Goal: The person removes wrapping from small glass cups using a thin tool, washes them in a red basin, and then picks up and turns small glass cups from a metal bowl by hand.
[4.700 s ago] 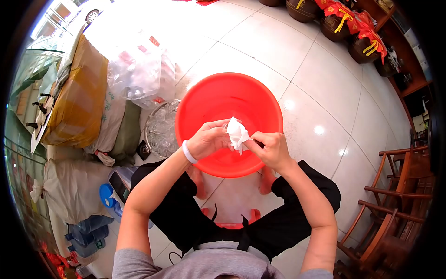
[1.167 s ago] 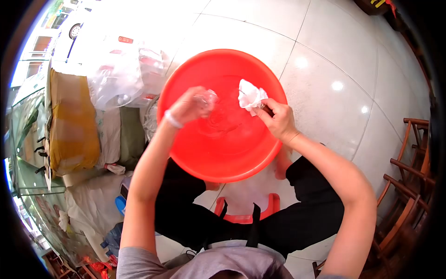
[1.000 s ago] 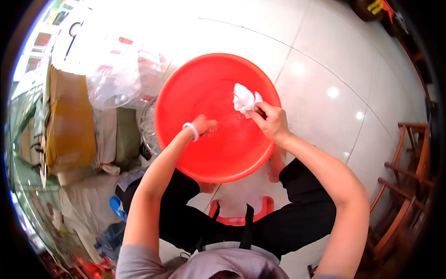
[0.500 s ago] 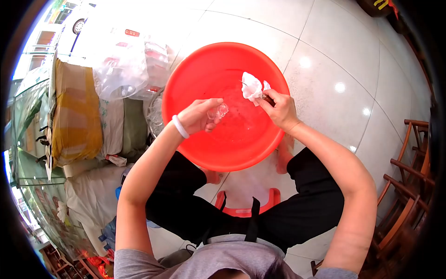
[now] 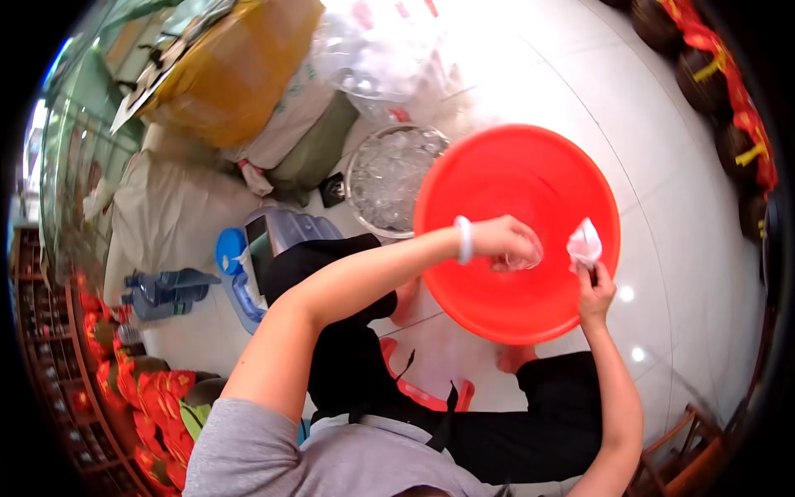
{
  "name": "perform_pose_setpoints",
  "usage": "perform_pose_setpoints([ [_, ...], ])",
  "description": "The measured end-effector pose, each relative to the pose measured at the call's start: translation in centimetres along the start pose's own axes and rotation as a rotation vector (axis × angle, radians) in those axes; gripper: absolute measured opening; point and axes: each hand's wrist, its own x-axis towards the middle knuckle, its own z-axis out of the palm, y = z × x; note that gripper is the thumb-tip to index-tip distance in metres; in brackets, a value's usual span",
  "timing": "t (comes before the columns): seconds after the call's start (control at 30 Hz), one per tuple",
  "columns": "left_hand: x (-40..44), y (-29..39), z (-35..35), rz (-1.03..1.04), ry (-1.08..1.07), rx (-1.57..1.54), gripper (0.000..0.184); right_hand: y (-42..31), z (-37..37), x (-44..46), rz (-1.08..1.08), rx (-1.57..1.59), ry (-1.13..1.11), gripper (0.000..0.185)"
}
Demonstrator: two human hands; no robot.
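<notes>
A large red basin (image 5: 513,319) stands on the floor between my feet. Over its middle, my left hand (image 5: 507,242), with a white band at the wrist, has its fingers curled round a small clear glass (image 5: 527,258), mostly hidden by the fingers. At the basin's right side my right hand (image 5: 595,286) pinches a white cloth (image 5: 585,243) that sticks up above the fingertips. The two hands are apart. Left of the basin, a round metal tray (image 5: 358,203) holds several clear glasses (image 5: 397,170).
Clear plastic bags (image 5: 373,50) lie beyond the tray. A taped yellow-brown box (image 5: 236,70) and sacks (image 5: 178,211) stand at the left, near a blue-lidded container (image 5: 232,248). Dark jars (image 5: 702,79) line the right edge. A wooden chair (image 5: 675,447) is at the lower right.
The view has turned left, bringing the tray of glasses into fuller sight. My left hand still holds the clear glass over the basin, and my right hand keeps the white cloth.
</notes>
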Motion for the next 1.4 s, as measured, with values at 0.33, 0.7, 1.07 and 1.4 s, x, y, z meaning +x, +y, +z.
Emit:
perform_pose_setpoints([
  [0.33,-10.0,-5.1,-13.3,0.160,0.716,-0.087,0.053,0.0,0.1,-0.1,0.026,-0.152,-0.038,0.014],
  [0.7,-7.4,-24.3,-3.5,-0.348,0.826,-0.184,0.046,-1.4,-0.3,0.5,0.060,-0.332,-0.117,0.013],
  [1.07,-1.3,-23.8,3.7,-0.011,0.944,0.061,0.046,-1.0,-0.7,0.4,0.085,-0.376,-0.166,0.007],
  [1.4,5.8,-25.4,-0.1,0.151,1.062,0.440,0.034,-1.4,-0.2,0.5,0.144,-0.405,-0.180,0.007],
])
